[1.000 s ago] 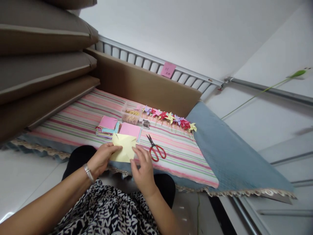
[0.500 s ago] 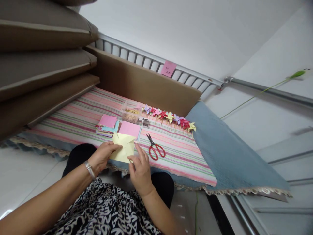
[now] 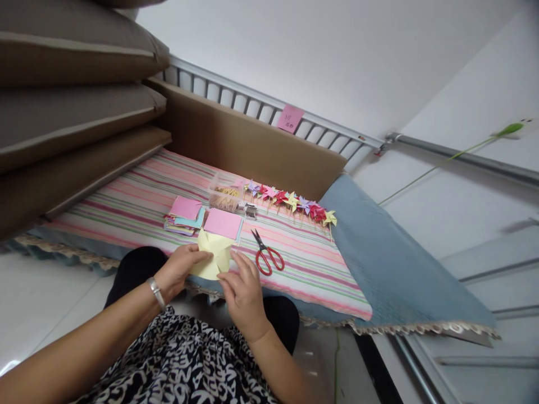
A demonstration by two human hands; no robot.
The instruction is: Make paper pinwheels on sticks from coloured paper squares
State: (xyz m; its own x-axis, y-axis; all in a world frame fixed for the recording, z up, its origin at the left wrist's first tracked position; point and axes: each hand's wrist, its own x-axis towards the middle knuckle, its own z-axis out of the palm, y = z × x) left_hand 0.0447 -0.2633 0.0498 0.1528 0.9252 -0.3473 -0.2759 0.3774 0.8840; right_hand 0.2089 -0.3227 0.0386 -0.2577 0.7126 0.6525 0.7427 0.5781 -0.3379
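A yellow paper square (image 3: pixel 213 255) with cuts from its corners lies at the near edge of the striped cloth (image 3: pixel 138 196). My left hand (image 3: pixel 179 270) pinches its left side, thumb on top. On the paper's right side, my right hand (image 3: pixel 242 292) bends a near corner inward with its fingertips. Red-handled scissors (image 3: pixel 268 255) lie just right of my right hand.
Stacks of pink and coloured paper squares (image 3: pixel 185 212) sit behind the yellow sheet. A clear box of sticks (image 3: pixel 225 193) and a row of finished paper pinwheels (image 3: pixel 290 203) lie farther back. A cardboard panel (image 3: pixel 248 143), stacked brown cushions (image 3: pixel 71 90) and a blue mat (image 3: pixel 391 264) border the cloth.
My right hand has folded the paper's near right corner toward the middle, so the sheet looks smaller and more crumpled. My left hand stays on the left edge.
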